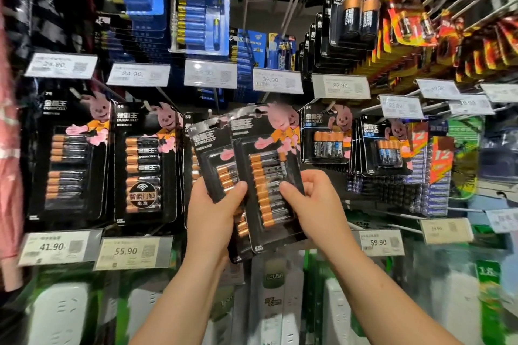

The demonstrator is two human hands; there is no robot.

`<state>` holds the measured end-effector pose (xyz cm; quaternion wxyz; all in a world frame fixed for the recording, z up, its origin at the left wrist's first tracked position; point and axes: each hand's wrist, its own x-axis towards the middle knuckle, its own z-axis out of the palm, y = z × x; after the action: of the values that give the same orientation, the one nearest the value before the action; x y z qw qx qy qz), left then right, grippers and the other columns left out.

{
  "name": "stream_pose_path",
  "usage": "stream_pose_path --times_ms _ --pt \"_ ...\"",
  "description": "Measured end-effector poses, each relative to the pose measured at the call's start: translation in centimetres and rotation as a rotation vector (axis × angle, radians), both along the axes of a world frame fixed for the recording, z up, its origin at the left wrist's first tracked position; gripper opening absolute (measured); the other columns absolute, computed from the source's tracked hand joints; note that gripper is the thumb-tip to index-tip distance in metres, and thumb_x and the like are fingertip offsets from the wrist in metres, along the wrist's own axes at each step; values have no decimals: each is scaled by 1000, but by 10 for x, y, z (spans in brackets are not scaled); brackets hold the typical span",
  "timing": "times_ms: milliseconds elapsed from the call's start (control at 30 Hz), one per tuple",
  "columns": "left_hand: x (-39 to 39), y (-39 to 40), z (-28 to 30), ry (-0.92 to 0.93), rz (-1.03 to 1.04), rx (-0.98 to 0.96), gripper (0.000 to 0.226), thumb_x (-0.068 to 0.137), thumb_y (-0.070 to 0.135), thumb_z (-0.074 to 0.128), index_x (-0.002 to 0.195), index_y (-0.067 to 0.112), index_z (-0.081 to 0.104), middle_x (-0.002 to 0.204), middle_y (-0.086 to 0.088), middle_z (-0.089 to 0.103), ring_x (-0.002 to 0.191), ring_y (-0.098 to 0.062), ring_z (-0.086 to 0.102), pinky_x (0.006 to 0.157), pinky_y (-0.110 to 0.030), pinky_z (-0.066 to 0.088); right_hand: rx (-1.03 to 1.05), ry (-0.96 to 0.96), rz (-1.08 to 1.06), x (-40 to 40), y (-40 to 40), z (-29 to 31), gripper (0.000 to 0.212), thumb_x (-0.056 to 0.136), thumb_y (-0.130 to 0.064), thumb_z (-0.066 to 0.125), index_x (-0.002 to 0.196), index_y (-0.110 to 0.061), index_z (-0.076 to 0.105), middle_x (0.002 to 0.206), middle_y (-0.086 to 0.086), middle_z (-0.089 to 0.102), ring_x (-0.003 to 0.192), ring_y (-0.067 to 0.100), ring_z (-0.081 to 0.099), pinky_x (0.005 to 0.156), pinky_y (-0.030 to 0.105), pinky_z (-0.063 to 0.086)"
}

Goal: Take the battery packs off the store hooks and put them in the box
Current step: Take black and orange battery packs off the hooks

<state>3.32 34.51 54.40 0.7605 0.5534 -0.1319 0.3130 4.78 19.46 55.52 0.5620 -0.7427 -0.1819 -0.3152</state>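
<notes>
You hold two Duracell battery packs in front of the display wall point(252, 45).

Hanging Duracell packs point(145, 162) at 9 o'clock, tags "41.90" point(54, 246) and "55.90" point(131, 251) beneath; "59.90" tag point(379, 242) at 3. Front pack point(269, 171), dead centre, pinched by your right hand point(314, 204), thumb curled on its blister. Rear pack point(210, 148), overlapped, gripped by your left hand point(213, 218), fingers wrapped.
</notes>
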Motion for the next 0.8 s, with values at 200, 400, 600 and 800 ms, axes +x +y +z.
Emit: stream_pose_path --times_ms 200,400,600,800 --pt "3 9 -2 34 69 -42 16 94 13 64 108 20 62 104 -3 74 91 -19 72 80 -42 58 91 5 13 3 -5 11 25 90 -30 65 108 -23 49 109 -1 65 104 15 63 88 36 51" --pt "3 20 -2 40 111 -145 15 93 10 63 103 22 62 102 -5 73 93 -24 72 85 -48 57 87 19 -45 8 -12 18 46 91 -33 63 129 -14 44 135 5 52 130 20 47 103 34 40" --pt "6 23 -5 37 132 -173 15 93 11 64 106 19 64 105 -7 73 97 -27 71 92 -55 54 74 31 -75 17 -11 25 50 94 -33 60 135 -13 40 142 5 45 135 18 40 95 24 33" --pt "8 29 -11 23 147 -201 17 93 9 63 108 17 62 106 -7 71 99 -28 69 89 -51 55 26 76 -91 30 -6 24 50 93 -32 61 135 -12 41 139 5 48 130 19 44 92 27 34"
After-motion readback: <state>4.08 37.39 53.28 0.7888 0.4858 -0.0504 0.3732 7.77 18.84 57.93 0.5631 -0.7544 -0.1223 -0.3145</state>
